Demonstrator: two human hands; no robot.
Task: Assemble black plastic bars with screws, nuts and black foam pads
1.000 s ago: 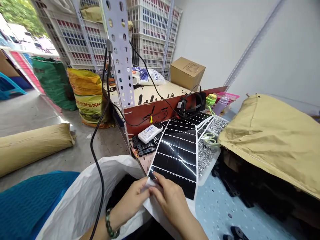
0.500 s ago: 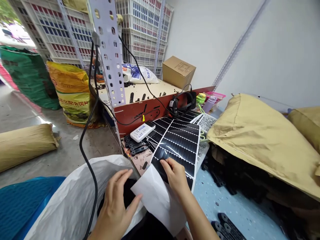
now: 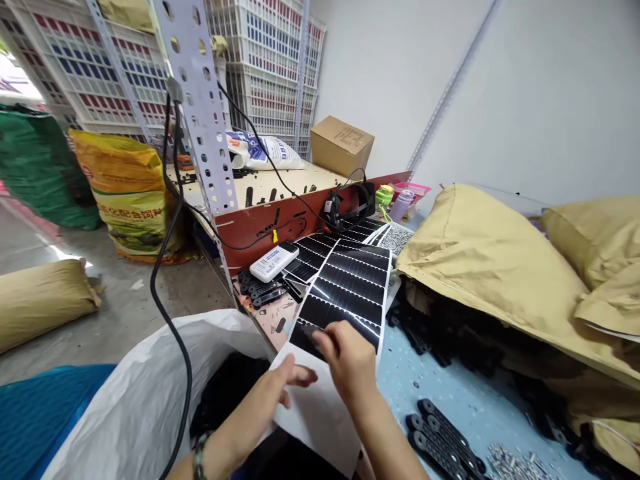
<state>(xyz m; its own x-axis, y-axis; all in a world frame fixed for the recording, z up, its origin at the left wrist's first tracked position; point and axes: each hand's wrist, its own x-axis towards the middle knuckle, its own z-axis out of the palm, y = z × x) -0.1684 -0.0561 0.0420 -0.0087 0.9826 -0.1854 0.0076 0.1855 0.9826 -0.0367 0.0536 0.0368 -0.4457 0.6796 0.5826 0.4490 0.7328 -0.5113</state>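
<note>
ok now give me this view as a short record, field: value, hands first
left hand: fingers apart at the bare white end of a sheet; contact unclear
right hand: over the sheet, seems to pinch a small dark piece, blurred
sheet pattern: black rows with scalloped white lines
left wrist: beaded bracelet
left of sheet: white device by black strips
right of sheet: tan sack
blue surface: black parts, small metal pieces
back: cardboard box

The sheet (image 3: 351, 283) is black with white scalloped lines, the work surface (image 3: 400, 383) speckled pale blue.
</note>
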